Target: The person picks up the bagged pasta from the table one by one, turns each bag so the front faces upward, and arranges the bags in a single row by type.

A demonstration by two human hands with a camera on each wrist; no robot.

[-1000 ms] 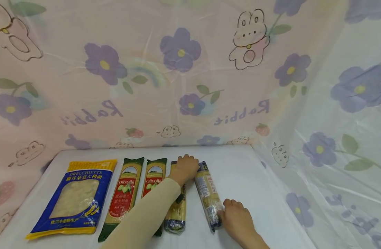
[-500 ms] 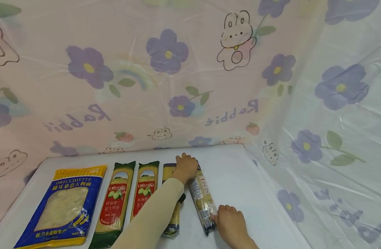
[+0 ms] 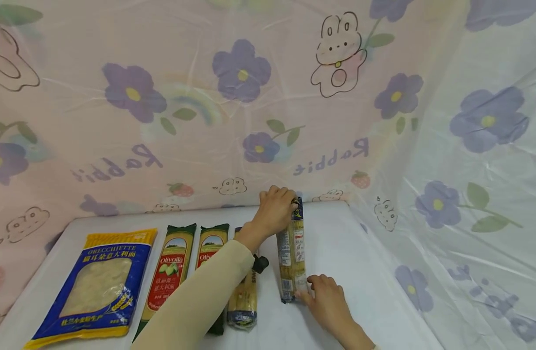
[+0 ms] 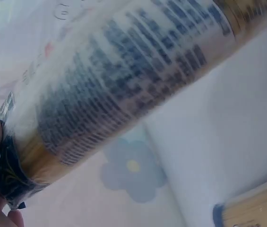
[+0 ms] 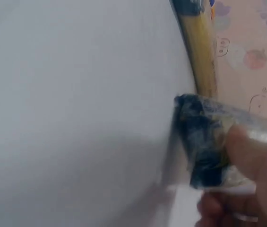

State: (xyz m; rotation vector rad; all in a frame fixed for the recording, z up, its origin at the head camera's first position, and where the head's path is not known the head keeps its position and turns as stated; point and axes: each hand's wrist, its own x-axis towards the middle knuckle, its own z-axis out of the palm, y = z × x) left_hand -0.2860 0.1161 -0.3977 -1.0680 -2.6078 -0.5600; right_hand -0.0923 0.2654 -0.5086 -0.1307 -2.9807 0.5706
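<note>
A clear spaghetti pack (image 3: pixel 291 255) with navy ends and a printed label stands tilted, its far end raised off the white table. My left hand (image 3: pixel 274 211) grips that raised navy end; the left wrist view shows fingers curled round it beside the blurred label (image 4: pixel 119 71). At the lower end, my right hand (image 3: pixel 329 304) holds the pack, thumb on one side; in the right wrist view the thumb (image 5: pixel 244 151) presses near the navy end (image 5: pixel 202 142) with fingers below. A second spaghetti pack (image 3: pixel 242 304) lies to the left, partly under the left forearm.
Two green-and-red Olivoilà pasta packs (image 3: pixel 169 272) lie further left, partly covered by the sleeve (image 3: pixel 206 291). A blue-and-yellow orecchiette bag (image 3: pixel 97 287) lies at the far left. Patterned sheeting (image 3: pixel 259 107) rises behind and to the right of the white table (image 3: pixel 351 253).
My left hand has lifted the far end of the spaghetti pack up from the table, tilting it more upright. The right hand keeps its hold at the lower end. The other packs stay put.
</note>
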